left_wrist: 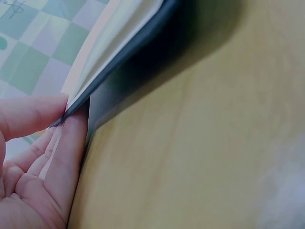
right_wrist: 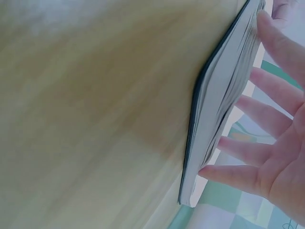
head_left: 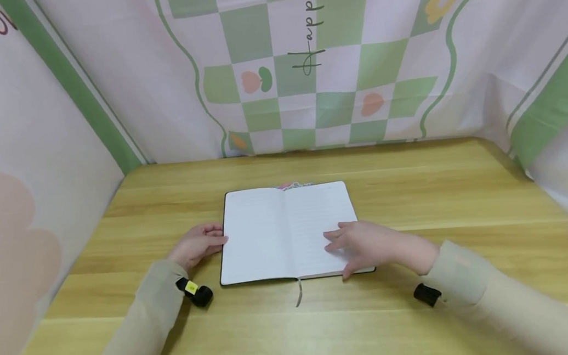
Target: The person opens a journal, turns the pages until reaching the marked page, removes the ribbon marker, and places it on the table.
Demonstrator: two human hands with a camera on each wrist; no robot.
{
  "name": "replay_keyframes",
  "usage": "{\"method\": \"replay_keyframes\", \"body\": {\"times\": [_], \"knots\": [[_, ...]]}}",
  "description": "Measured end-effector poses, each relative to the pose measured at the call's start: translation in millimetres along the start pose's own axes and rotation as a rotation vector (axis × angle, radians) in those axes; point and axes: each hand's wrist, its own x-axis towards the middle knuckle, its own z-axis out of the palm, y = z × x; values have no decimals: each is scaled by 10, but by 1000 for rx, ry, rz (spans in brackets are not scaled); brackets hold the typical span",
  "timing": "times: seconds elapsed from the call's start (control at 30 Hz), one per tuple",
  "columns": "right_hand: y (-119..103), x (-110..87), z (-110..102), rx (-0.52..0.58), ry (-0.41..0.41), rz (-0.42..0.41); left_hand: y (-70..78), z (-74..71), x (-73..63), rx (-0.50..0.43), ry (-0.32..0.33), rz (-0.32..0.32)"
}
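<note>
An open notebook [head_left: 255, 234] with a dark cover and pale pages lies on the table. At its left edge, my left hand [head_left: 197, 245] pinches the cover and pages, thumb on top and fingers underneath; the left wrist view shows the dark cover [left_wrist: 119, 64] raised off the wood there. My right hand [head_left: 368, 246] rests on the right page with its fingers spread. Seen from the right wrist, those fingers [right_wrist: 255, 150] are fairly straight and touch the top of the thick page block [right_wrist: 214, 102]. A thin ribbon bookmark [head_left: 299, 294] hangs from the bottom of the spine.
Beneath everything is a wooden table [head_left: 295, 336]. A small pink and silvery item [head_left: 296, 185] peeks out behind the notebook's top edge, mostly hidden. Printed green and white checked cloth [head_left: 299, 110] hangs along the table's far edge, and more cloth [head_left: 40, 161] hangs at the left.
</note>
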Motion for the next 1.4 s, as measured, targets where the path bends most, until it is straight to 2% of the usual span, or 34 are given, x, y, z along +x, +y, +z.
{"method": "replay_keyframes", "body": {"times": [0.27,0.4,0.5,0.63,0.73,0.83,1.0,1.13,1.27,1.33,1.4], "knots": [[26,-13,-27,30,48,-53,0,17,-9,6,6,-5],[39,-32,-41,12,102,-154,2,30,-16,14,11,-8],[60,-59,-47,-17,180,-224,9,42,-22,12,15,-9],[80,-102,-58,-15,325,-236,19,44,-29,6,11,-8],[64,-106,-79,3,443,-164,15,38,-25,15,11,-8],[12,-76,-107,54,513,-27,7,31,-20,20,16,-14],[-122,31,-124,209,522,210,-6,33,-26,17,24,-19],[-227,129,-97,324,529,338,-16,48,-34,14,24,-14],[-304,230,-63,521,526,404,-13,51,-34,28,29,-5],[-336,284,-44,624,505,398,-9,47,-34,35,32,-2],[-372,333,-19,683,468,372,-8,44,-32,36,40,-1]]}}
